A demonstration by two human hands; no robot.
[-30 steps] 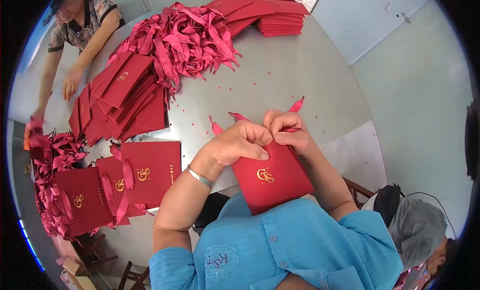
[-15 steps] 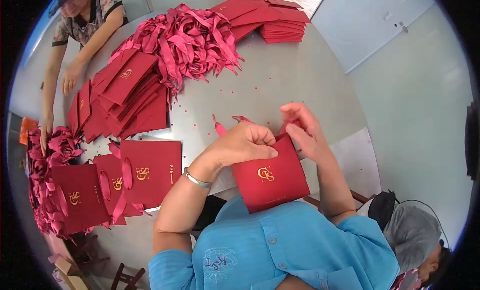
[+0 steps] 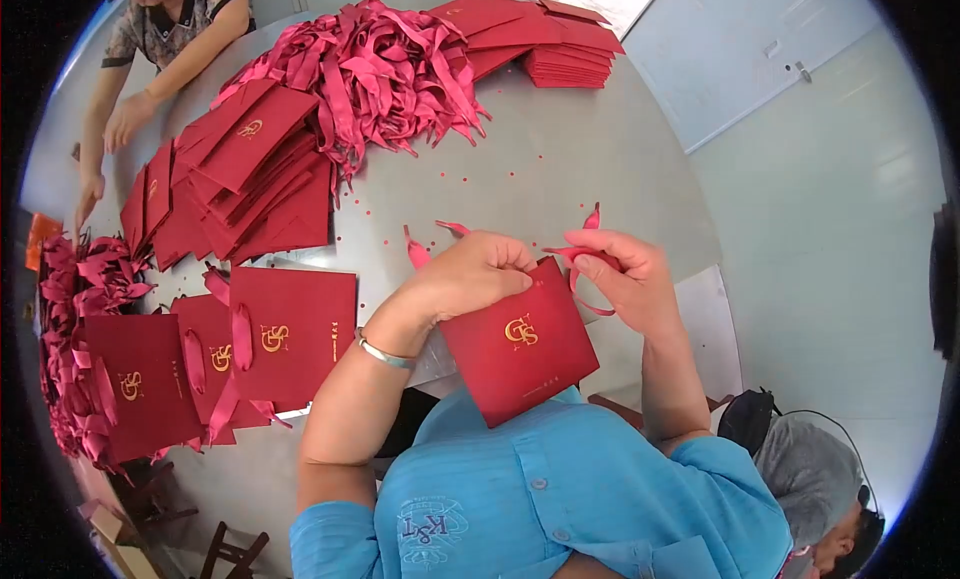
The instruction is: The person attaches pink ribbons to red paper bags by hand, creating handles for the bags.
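Observation:
My left hand (image 3: 480,271) is closed on the top edge of a dark red paper bag (image 3: 530,364) with a gold logo, pinching it between thumb and fingers. The bag rests tilted against the front of my blue shirt. Away from its upper right corner, my right hand (image 3: 622,274) pinches a pink-red ribbon (image 3: 590,297). One ribbon end sticks up above the fingers and a loop hangs below them. Two more ribbon ends (image 3: 417,247) poke out beyond my left hand. The left fingertips are partly hidden.
A heap of ribbons (image 3: 385,74) lies on the metal table (image 3: 560,129), between flat red bags (image 3: 255,179) and another stack (image 3: 570,69). Bags with ribbon handles (image 3: 295,334) lie at left. A co-worker's hand (image 3: 128,121) is at upper left; another person (image 3: 810,479) is at lower right.
My right hand has moved outward from the bag's corner, drawing the ribbon into view. The bag has shifted slightly left in view. The co-worker's arms have moved a little.

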